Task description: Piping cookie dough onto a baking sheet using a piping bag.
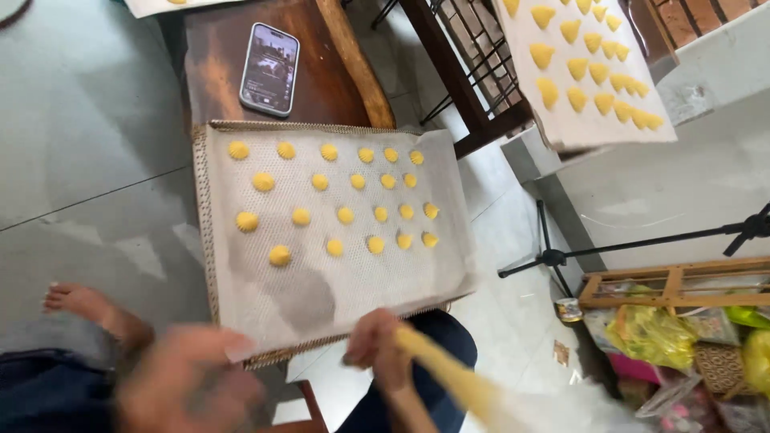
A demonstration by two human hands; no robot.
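Note:
A perforated baking tray (210,265) lined with white paper rests on a dark wooden stool, holding several small yellow piped dough swirls (345,215) in rows. My left hand (188,381), blurred, is at the tray's near left corner, touching the paper edge. My right hand (381,345) grips a piping bag (473,393) of yellow dough near the tray's near right edge; the bag trails toward the lower right.
A phone (269,68) lies on the wooden stool behind the tray. A second paper-lined tray (634,132) with several yellow dough pieces sits at upper right. A black stand (553,256), a wooden rack with bags (674,321) and my bare foot (76,301) are on the tiled floor.

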